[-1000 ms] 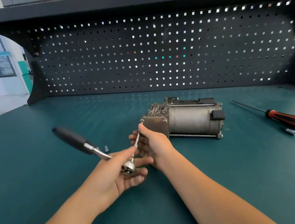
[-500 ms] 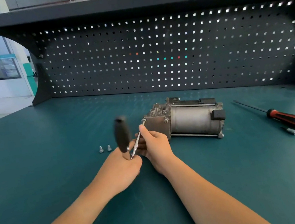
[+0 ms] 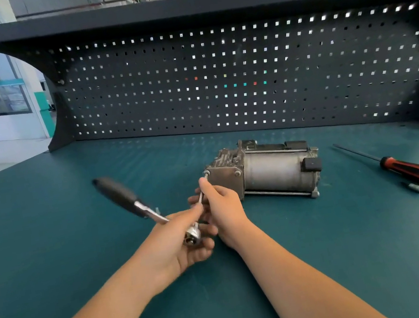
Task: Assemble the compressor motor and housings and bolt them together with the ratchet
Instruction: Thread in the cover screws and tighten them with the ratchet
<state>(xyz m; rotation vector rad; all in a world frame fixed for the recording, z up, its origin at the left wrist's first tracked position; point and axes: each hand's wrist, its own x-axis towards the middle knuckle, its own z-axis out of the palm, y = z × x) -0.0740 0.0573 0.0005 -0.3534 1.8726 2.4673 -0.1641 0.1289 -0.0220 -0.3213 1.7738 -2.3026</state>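
Note:
The grey compressor assembly [image 3: 268,171], motor can and cast housing joined, lies on its side on the green bench [image 3: 52,254]. A ratchet [image 3: 138,206] with a black handle points up and left, blurred. My left hand [image 3: 181,244] grips its chrome head. A thin extension bar runs from the head up to a bolt at the housing's near left corner [image 3: 206,173]. My right hand [image 3: 220,207] pinches that bar just below the bolt.
A red and black screwdriver [image 3: 410,171] lies to the right of the compressor, with a small socket bit [image 3: 415,188] beside it. A loose bolt [image 3: 157,211] peeks out behind the ratchet shaft. A dark pegboard [image 3: 218,88] closes off the bench's back.
The ratchet handle has swung from upright back down to the left. My right hand stays on the extension bar at the corner bolt. The view has shifted slightly.

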